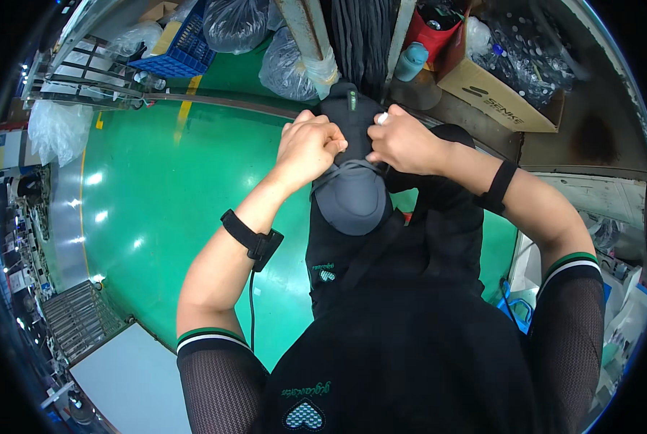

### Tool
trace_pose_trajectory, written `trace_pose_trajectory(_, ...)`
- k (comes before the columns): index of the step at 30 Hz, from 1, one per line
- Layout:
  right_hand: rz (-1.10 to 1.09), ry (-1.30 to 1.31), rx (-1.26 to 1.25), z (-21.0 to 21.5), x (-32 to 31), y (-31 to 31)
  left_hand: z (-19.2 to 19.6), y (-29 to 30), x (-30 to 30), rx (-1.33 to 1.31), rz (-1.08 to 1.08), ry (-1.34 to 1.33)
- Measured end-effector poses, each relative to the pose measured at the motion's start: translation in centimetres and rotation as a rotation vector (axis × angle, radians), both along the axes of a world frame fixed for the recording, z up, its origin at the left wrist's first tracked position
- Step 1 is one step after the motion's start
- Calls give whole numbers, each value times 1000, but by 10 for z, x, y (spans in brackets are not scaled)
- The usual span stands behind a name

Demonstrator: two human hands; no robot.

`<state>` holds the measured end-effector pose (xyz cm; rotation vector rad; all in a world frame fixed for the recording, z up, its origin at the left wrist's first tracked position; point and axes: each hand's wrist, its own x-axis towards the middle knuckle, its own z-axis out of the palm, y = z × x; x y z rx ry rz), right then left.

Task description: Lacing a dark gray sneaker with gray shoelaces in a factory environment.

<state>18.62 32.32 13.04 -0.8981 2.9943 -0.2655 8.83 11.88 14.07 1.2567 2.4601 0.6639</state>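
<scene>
A dark grey lace-up shoe (pixel 349 204) rests on my lap, its rounded toe toward me. The tongue (pixel 352 119), with a small green label, points away. Grey shoelaces (pixel 354 166) cross the shoe just above the toe. My left hand (pixel 313 147) is closed in a pinch at the left side of the lacing. My right hand (pixel 403 142) pinches at the right side, with a white wrap on one finger. Both seem to grip the shoelace, though the fingers cover most of the held parts. Black straps circle both forearms.
Bundles of long black laces (pixel 363 43) hang straight ahead beside a metal post (pixel 305 29). A cardboard box (pixel 504 98) of plastic-wrapped items stands at the far right, near a teal bottle (pixel 411 61). Farther left are a blue crate (pixel 175 54) and clear bags (pixel 289 69).
</scene>
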Motion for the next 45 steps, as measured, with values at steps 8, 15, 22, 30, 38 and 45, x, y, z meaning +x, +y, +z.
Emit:
trace_pose_trajectory(8, -314, -194, -152, 11, -3, -22, 0, 4, -3, 170, 48, -43)
trace_pose_trajectory(15, -227, 29, -1175, 50, 29, -62, 24, -16, 17, 542, 187, -407)
trace_pose_trajectory(22, -281, -593, -1910, 46, 26, -59, 62, -12, 67, 710, 446, -641)
trace_pose_trajectory(30, -587, -595, -1836, -3, 61, 66, 0, -55, 20, 802, 356, -1080)
trace_pose_trajectory(38, -1583, 91, -1740, -13, 214, 267, 76, -315, -89, 1294, 1539, -452)
trace_pose_trajectory(45, -756, -311, -1358, -45, 64, 7, -44, -84, 19, 649, 443, -641)
